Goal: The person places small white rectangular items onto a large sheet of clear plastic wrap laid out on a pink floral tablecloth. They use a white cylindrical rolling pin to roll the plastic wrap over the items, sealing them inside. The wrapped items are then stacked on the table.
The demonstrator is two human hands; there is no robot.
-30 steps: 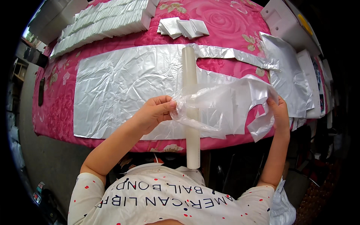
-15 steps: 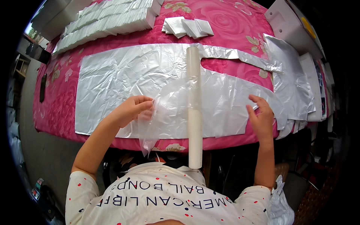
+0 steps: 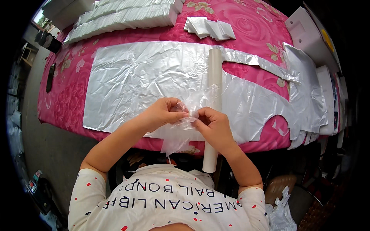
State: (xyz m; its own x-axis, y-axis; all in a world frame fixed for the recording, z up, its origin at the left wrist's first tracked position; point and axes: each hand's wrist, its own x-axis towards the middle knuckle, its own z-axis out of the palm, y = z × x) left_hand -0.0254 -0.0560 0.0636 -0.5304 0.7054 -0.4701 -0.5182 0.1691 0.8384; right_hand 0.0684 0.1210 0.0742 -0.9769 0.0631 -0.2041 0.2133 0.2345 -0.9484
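Thin clear plastic film (image 3: pixel 176 139) is bunched between my two hands at the near middle of the table. My left hand (image 3: pixel 166 112) pinches it with thumb and fingers, and my right hand (image 3: pixel 213 125) grips it close beside the left. Beneath lies a large, creased silvery-white plastic sheet (image 3: pixel 131 73) with curved cutouts and a long strap at its right end. A pale tube (image 3: pixel 215 69) rests across the sheet just behind my right hand, its near end sticking out past the table edge. My right forearm and hand hide part of the tube.
Long rows of folded white plastic packets (image 3: pixel 127 17) stand at the far left. A few loose folded packets (image 3: pixel 210 29) lie at the far middle. More silvery sheets (image 3: pixel 306 92) hang at the right, near a white box (image 3: pixel 310 36). A dark narrow object (image 3: pixel 50 78) sits by the left edge.
My right hand has come left from the sheet's right part to meet my left hand. The film, spread across the tube before, is now gathered between both hands.
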